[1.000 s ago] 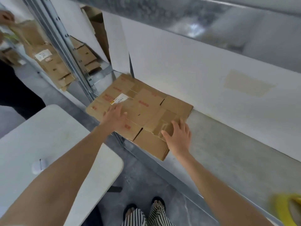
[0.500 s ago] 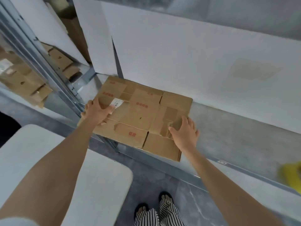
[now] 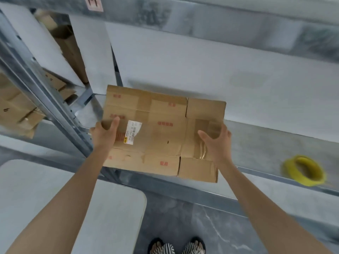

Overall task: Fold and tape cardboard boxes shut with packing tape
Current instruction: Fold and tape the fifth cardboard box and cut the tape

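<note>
A flattened brown cardboard box [image 3: 165, 129] with red print and a white label is held level over the front edge of the metal shelf [image 3: 266, 149]. My left hand [image 3: 104, 136] grips its left edge, thumb on top and fingers underneath. My right hand [image 3: 216, 142] grips the right side, thumb on top and fingers curled round the edge. A yellow roll of packing tape [image 3: 304, 170] lies on the shelf to the right, apart from both hands.
A white table [image 3: 55, 198] stands at the lower left. A steel upright [image 3: 55, 107] of the rack rises left of the box. More flattened boxes [image 3: 22, 110] lie in the bay to the left. White boards [image 3: 201, 70] line the shelf's back. My feet show on the grey floor below.
Both hands went from lying on the stack to gripping one flattened box by its sides. The box has come forward off the shelf. The camera swung right, and the tape roll shows more fully.
</note>
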`<state>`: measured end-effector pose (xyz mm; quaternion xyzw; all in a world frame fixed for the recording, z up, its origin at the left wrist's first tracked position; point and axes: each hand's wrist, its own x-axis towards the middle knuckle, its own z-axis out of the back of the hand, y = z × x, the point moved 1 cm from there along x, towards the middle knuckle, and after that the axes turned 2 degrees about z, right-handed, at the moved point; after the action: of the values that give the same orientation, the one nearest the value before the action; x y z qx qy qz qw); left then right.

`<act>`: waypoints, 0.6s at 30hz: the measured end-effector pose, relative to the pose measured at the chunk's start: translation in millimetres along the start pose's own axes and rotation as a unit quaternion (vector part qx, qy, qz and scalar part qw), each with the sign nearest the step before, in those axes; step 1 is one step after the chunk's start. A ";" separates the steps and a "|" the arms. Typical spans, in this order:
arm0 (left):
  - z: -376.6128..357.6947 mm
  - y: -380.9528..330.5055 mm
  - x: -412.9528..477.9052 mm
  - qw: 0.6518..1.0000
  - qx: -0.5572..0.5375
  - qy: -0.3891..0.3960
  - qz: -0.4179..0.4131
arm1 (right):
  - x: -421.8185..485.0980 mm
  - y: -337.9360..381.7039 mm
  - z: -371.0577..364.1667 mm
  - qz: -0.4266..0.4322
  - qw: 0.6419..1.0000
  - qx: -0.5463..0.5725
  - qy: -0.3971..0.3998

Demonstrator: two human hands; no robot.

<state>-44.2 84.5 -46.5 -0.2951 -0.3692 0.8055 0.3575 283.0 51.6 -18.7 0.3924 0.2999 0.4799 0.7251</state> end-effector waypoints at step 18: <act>-109.4 -105.8 -220.0 0.977 -0.180 0.048 -0.100 | -25.1 -78.7 235.1 0.052 0.982 0.132 -0.125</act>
<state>200.0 1.8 24.8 -0.3544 -0.5181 0.6712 0.3942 501.0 -56.1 35.8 0.5561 0.2471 0.4204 0.6730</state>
